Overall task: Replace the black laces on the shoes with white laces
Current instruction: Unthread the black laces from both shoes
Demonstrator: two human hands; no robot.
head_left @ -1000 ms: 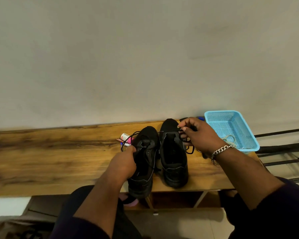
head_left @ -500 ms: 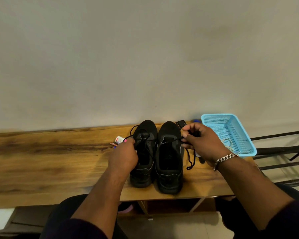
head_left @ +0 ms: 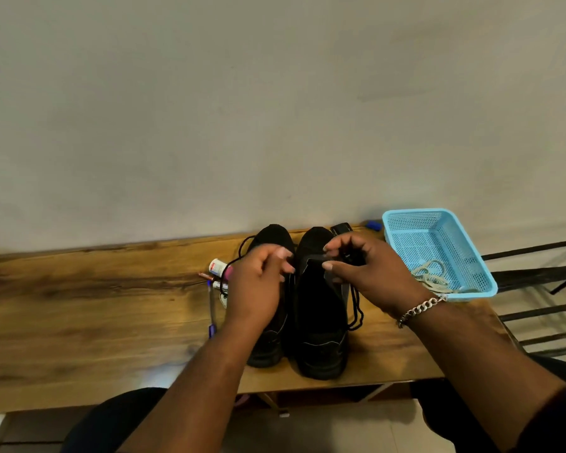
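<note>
Two black shoes stand side by side on the wooden table [head_left: 79,305], toes toward the wall: the left shoe [head_left: 268,348] and the right shoe [head_left: 321,338]. My left hand [head_left: 258,286] rests over the left shoe's lacing, fingers curled toward the gap between the shoes. My right hand [head_left: 370,273] pinches the right shoe's black lace [head_left: 356,308] near the tongue; loops of it hang down the shoe's right side. Another black lace loop [head_left: 239,253] arcs out left of the left shoe. White laces [head_left: 430,276] lie in the blue basket [head_left: 471,256].
Pens and a small white bottle [head_left: 218,267] lie just left of the shoes. A small black object [head_left: 340,227] and a blue cap sit by the wall behind the right shoe. Black metal rails [head_left: 536,273] run to the right of the table.
The left hand has moved right, from the left shoe's outer side to over its lacing near the right shoe. The right hand stays on the right shoe's lace. The view has shifted slightly.
</note>
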